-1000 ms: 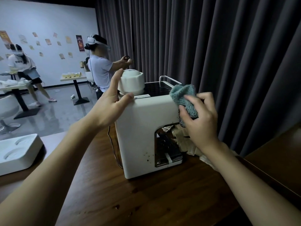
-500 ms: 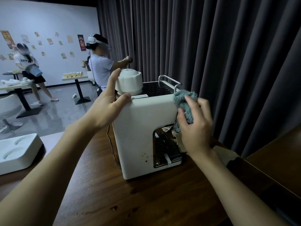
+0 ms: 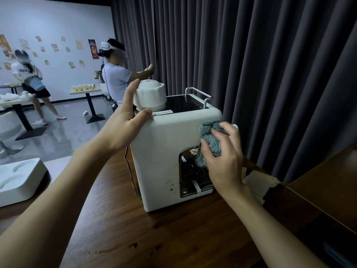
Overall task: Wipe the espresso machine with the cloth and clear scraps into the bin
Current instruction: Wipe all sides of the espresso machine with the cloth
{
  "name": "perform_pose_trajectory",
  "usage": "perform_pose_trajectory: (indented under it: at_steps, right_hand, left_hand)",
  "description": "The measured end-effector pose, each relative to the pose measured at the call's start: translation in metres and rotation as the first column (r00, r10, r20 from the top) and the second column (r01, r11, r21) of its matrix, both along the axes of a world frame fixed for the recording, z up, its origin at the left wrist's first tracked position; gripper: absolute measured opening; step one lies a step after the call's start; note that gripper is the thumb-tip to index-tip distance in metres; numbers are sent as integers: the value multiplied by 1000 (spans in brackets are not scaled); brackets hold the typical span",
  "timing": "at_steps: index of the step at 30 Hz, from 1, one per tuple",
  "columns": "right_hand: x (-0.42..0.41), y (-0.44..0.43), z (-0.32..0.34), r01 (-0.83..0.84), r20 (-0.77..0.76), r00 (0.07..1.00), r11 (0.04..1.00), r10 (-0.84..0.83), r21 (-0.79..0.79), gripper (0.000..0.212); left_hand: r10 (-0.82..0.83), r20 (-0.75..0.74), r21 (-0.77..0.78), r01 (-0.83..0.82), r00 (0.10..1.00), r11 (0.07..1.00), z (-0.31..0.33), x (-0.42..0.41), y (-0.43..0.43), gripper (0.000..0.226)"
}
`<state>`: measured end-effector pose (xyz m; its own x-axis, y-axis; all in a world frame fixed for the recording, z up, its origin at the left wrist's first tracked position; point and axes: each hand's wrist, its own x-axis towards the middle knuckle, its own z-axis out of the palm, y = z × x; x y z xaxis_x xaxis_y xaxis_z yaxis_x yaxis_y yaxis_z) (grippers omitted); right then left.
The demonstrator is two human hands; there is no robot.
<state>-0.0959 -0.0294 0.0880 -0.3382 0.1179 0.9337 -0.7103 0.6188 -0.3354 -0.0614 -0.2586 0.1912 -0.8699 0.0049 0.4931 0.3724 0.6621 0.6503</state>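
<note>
Right now a few dark drips [image 3: 133, 245] lie on the table [image 3: 173, 238] in front of the machine [image 3: 160, 151], and brown specks dot the machine's white front low down. My right hand [image 3: 224, 163] is at the machine's upper right edge, just above its dark opening, fingers curled round the bunched teal cloth [image 3: 209, 135] and pressing it to the casing. My left hand [image 3: 123, 122] rests on the machine's top left corner, thumb flat on the edge and fingers straight and close together alongside the white cap [image 3: 149, 95]; paper scraps [image 3: 258, 180] lie just right of the machine, and a dark curtain [image 3: 270, 64] hangs behind it.
</note>
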Motion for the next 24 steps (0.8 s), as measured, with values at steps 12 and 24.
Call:
perform_pose_trajectory:
  at_steps: [12,24]
  right_hand:
    - [-2,-3,0,2,-43,999,998,-4,-62,35]
    - [0,-9,23,47,-31,998,991,-51,-122,28]
  left_hand:
    - [-13,1,11,13,1000,1000,2,2,2,74]
    - [13,1,-10,-13,1000,1000,1,3,2,73]
